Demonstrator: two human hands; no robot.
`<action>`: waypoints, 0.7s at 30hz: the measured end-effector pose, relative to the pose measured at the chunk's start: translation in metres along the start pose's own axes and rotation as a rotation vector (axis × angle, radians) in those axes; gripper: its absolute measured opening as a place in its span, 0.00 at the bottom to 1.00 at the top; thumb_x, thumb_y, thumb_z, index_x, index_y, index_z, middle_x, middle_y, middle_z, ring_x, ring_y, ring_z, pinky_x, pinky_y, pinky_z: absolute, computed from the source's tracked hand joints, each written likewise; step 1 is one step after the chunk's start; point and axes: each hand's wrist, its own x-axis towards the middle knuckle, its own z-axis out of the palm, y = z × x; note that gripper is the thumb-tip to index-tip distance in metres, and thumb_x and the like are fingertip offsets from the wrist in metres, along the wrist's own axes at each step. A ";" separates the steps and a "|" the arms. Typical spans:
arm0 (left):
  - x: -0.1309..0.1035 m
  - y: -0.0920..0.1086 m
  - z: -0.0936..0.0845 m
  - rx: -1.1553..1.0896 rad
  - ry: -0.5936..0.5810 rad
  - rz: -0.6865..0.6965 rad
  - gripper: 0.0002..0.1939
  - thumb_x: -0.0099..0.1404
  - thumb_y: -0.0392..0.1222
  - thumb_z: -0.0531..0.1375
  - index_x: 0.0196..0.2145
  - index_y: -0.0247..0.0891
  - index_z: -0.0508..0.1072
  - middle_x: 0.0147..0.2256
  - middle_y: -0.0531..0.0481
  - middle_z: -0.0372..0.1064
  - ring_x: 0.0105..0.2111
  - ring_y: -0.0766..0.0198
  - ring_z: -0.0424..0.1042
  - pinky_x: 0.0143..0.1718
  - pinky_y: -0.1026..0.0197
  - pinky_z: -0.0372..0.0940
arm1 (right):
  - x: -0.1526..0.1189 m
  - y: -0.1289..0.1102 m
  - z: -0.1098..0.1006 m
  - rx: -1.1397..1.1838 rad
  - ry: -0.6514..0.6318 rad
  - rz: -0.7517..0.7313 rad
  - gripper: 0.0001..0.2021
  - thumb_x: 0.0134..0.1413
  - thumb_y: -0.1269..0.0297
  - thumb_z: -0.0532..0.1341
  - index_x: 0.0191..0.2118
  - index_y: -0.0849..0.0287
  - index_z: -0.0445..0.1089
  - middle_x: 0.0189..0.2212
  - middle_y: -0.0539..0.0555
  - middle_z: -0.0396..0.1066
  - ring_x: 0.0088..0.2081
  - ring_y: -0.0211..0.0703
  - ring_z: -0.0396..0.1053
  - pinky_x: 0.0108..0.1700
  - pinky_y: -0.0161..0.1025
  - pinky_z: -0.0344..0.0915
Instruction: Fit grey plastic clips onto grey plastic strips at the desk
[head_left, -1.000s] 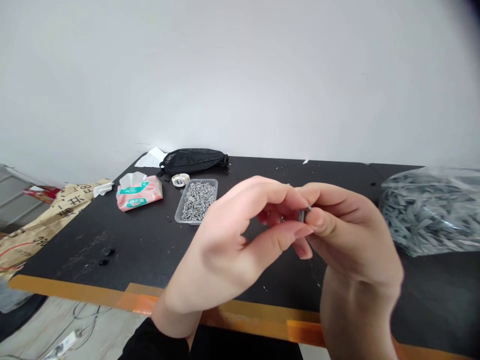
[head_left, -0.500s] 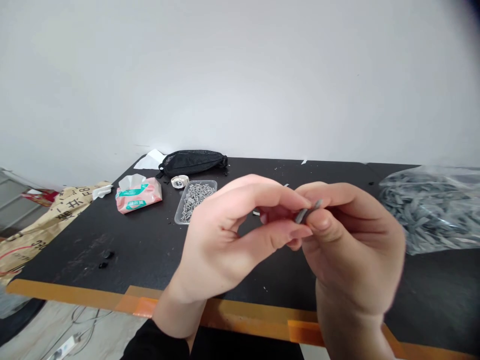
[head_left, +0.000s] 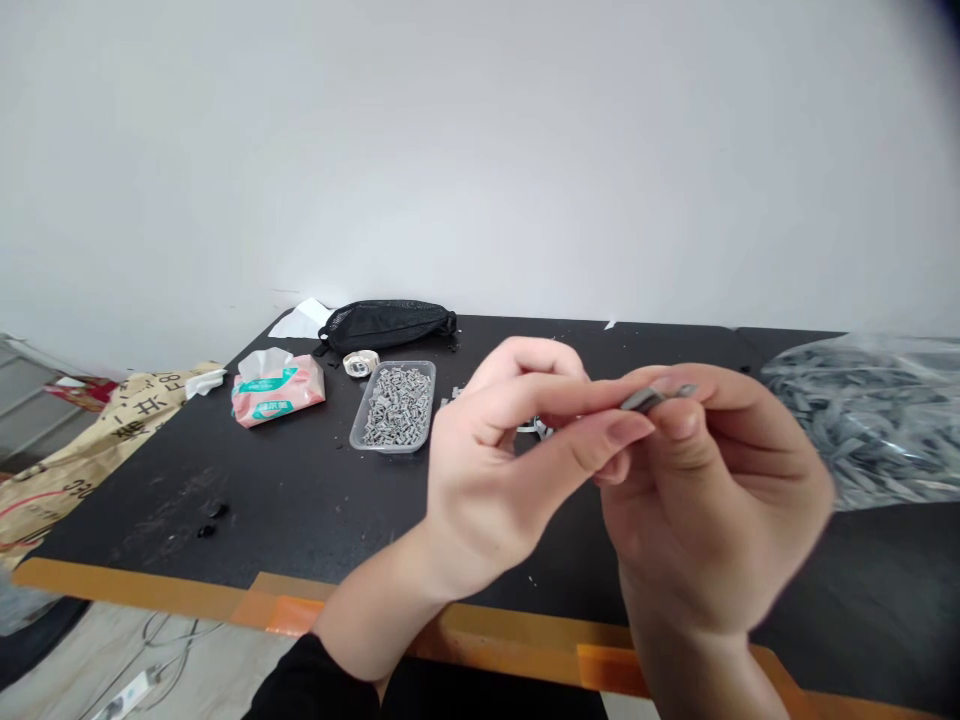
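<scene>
A small grey strip-like piece (head_left: pixel 639 401) is pinched between the thumb and fingers of my left hand (head_left: pixel 517 465), above the table. My right hand (head_left: pixel 716 490) meets it fingertip to fingertip, its thumb and forefinger closed on the other end of the grey piece. The fingers cover most of the piece, so its exact kind cannot be made out. Behind my left hand, a clear plastic tub (head_left: pixel 361 432) holds many small grey pieces. On the right lies a transparent bag (head_left: pixel 900 420) full of longer grey strips, partly hidden by my right hand.
A pink tissue pack (head_left: pixel 281 395), a roll of tape (head_left: pixel 361 363) and a black mesh pouch (head_left: pixel 390 325) sit on the black table (head_left: pixel 300 500). Some grey bits lie behind my hands. Orange tape (head_left: pixel 150 590) runs along the front edge; a brown paper sack (head_left: pixel 97 455) is at left.
Both hands have shifted slightly right and up with the grey piece, which now lies flatter between the fingertips. More of the tub shows as my left hand has moved off it.
</scene>
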 end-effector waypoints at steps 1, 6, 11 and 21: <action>-0.001 -0.004 0.001 0.052 0.014 0.076 0.08 0.67 0.33 0.68 0.43 0.42 0.84 0.37 0.52 0.69 0.24 0.75 0.72 0.26 0.66 0.72 | 0.002 0.000 0.000 0.020 0.001 0.017 0.14 0.56 0.80 0.66 0.36 0.51 0.82 0.30 0.45 0.79 0.21 0.32 0.72 0.23 0.32 0.75; -0.001 -0.013 -0.002 0.154 -0.029 0.122 0.11 0.68 0.33 0.68 0.46 0.42 0.82 0.47 0.47 0.70 0.24 0.75 0.70 0.24 0.63 0.71 | 0.010 0.000 -0.002 0.152 -0.016 0.123 0.05 0.55 0.72 0.71 0.35 0.52 0.82 0.25 0.43 0.77 0.19 0.27 0.68 0.23 0.25 0.73; 0.001 -0.015 -0.005 0.065 -0.014 0.053 0.07 0.70 0.35 0.66 0.44 0.44 0.83 0.46 0.50 0.70 0.27 0.75 0.70 0.27 0.65 0.72 | 0.011 0.004 -0.005 0.120 -0.042 0.146 0.05 0.55 0.67 0.73 0.35 0.48 0.83 0.27 0.42 0.79 0.25 0.30 0.73 0.27 0.27 0.73; 0.008 -0.009 -0.013 0.201 0.110 -0.014 0.05 0.71 0.38 0.66 0.36 0.42 0.82 0.42 0.49 0.74 0.45 0.62 0.75 0.51 0.56 0.71 | 0.010 0.018 -0.002 -0.247 -0.030 -0.170 0.13 0.57 0.74 0.69 0.39 0.43 0.84 0.35 0.47 0.76 0.29 0.37 0.71 0.23 0.39 0.65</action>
